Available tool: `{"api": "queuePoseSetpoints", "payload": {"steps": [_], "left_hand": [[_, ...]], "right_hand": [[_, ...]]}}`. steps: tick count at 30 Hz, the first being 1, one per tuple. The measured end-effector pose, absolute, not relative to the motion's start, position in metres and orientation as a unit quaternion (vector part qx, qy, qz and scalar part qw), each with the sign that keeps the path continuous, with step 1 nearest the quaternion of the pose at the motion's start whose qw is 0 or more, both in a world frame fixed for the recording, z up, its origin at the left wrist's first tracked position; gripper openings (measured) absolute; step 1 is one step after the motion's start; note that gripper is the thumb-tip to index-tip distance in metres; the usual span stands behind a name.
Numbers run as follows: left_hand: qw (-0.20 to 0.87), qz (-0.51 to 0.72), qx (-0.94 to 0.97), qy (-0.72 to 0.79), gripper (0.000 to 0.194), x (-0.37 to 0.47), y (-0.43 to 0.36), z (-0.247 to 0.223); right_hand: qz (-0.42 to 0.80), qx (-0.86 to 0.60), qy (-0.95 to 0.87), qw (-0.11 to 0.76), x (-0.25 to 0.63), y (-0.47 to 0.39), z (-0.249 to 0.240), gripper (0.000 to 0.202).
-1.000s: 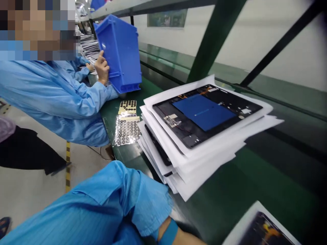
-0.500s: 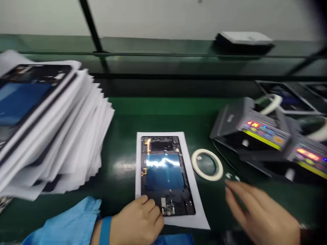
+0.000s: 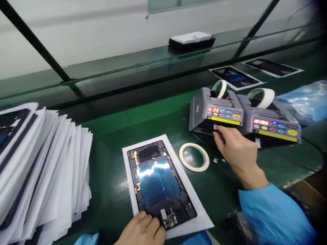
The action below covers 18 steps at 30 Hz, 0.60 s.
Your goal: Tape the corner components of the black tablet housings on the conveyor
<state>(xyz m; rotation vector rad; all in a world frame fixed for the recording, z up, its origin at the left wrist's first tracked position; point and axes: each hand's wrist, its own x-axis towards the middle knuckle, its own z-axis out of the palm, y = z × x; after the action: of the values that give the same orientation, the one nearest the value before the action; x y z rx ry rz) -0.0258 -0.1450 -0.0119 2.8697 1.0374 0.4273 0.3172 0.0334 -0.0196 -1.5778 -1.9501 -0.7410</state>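
Observation:
A black tablet back panel (image 3: pixel 158 183) with a blue shiny middle lies on a white sheet (image 3: pixel 201 217) on the green bench. My left hand (image 3: pixel 143 229) rests on the panel's near edge, fingers curled, pressing it down. My right hand (image 3: pixel 236 146) reaches to the outlet of the nearer grey tape dispenser (image 3: pixel 217 110), fingertips pinched at a small white piece of tape (image 3: pixel 215 127). A ring of pale tape (image 3: pixel 194 157) lies flat between the panel and the dispenser.
A tall stack of panels interleaved with white sheets (image 3: pixel 38 163) stands at the left. A second tape dispenser (image 3: pixel 273 124) sits right of the first. More panels on sheets (image 3: pixel 236 76) lie on the far belt. A blue plastic bag (image 3: pixel 306 100) is at the right.
The view swung right from the co-worker and the stack to the bench in front. My right hand moved from near the tape ring up to the dispenser outlet. My left hand stayed on the panel.

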Motion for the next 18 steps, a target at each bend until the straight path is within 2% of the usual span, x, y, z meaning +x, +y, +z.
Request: {"api": "queuePoseSetpoints", "payload": {"steps": [9,15,18], "left_hand": [[0.057,0.063,0.941,0.329,0.029,-0.029,-0.155,-0.002],[0.200,-0.016,0.932,0.302,0.028,-0.033,-0.130,0.030],[0.202,-0.003,0.911,0.360,0.028,-0.026,-0.097,0.039]], "right_hand": [[-0.224,-0.540,-0.759,0.287,0.312,0.023,0.000,0.014],[0.040,-0.351,-0.905,0.237,0.255,0.002,0.017,0.018],[0.062,-0.319,-0.923,0.205,0.228,0.017,0.012,0.020]]}}
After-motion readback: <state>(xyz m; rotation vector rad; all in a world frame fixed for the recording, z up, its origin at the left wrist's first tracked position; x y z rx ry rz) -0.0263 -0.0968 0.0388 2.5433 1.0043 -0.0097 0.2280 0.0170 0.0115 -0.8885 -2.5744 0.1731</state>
